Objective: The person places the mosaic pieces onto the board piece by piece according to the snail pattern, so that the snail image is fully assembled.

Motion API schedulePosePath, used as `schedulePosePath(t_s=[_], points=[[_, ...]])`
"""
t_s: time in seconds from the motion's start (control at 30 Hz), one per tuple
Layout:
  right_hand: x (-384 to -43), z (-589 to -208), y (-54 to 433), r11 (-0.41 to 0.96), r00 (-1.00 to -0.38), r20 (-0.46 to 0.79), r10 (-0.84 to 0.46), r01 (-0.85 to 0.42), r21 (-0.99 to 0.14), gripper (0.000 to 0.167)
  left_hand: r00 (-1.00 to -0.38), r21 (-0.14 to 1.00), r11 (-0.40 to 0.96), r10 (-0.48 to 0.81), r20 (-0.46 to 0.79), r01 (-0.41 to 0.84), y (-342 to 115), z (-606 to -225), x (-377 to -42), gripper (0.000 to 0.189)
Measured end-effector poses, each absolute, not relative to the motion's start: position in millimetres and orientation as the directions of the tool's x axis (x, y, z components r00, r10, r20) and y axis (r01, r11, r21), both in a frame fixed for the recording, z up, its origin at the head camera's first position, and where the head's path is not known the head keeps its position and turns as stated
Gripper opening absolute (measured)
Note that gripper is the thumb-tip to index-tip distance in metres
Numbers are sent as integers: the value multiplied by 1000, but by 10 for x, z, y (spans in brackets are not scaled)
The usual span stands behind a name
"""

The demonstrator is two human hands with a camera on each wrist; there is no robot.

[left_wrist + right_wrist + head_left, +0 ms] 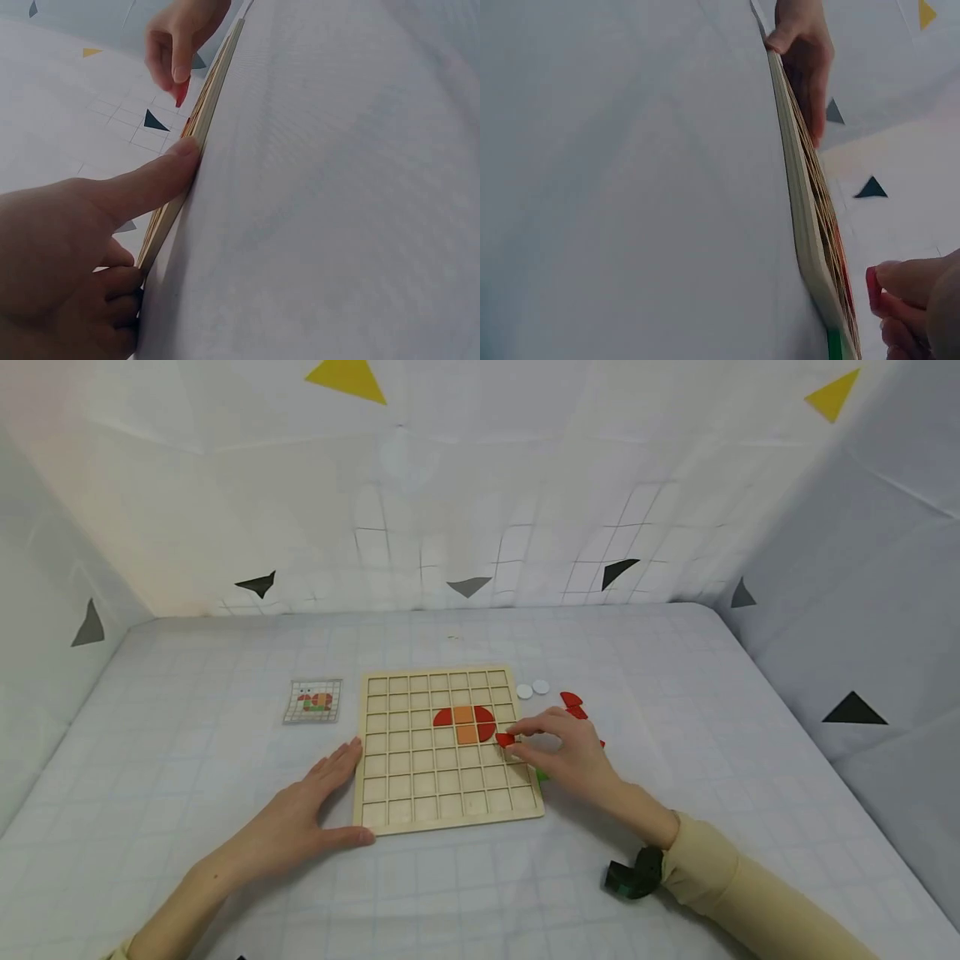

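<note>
A square wooden grid board (408, 787) lies on the table. My right hand (577, 758) pinches a small red piece (503, 740) between thumb and index finger, over the board's right part; the right wrist view shows this red piece (871, 289) held above the grid. Within the grid sit two orange squares (466, 733), with red quarter-circle pieces (486, 729) along their right side and another red one (443, 718) on their left. With fingertips at the left edge and thumb at the near left corner, my left hand (296, 814) touches the board.
Left of the board lies a small picture card (312, 702) with a colored grid pattern. Two white discs (532, 689) and loose red pieces (572, 700) lie right of it. A green piece (542, 775) shows partly under my right hand. A white sheet wall stands behind.
</note>
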State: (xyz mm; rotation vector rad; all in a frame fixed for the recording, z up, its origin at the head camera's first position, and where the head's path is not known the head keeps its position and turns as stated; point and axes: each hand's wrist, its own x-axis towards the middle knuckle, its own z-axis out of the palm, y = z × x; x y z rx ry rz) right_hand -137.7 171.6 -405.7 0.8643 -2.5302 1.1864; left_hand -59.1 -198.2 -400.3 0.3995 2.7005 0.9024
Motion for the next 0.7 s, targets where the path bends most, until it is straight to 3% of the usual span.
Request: schedulePosePath(t_s=[0.23, 0.7], points=[[-1451, -4075, 1392, 530, -820, 349, -453, -563, -634, 21, -926, 614, 770, 338, -165, 172, -1977, -4010, -593, 115], [-1525, -4165, 999, 537, -785, 403, -471, -617, -575, 21, -928, 608, 773, 340, -155, 182, -1980, -3984, -578, 114]])
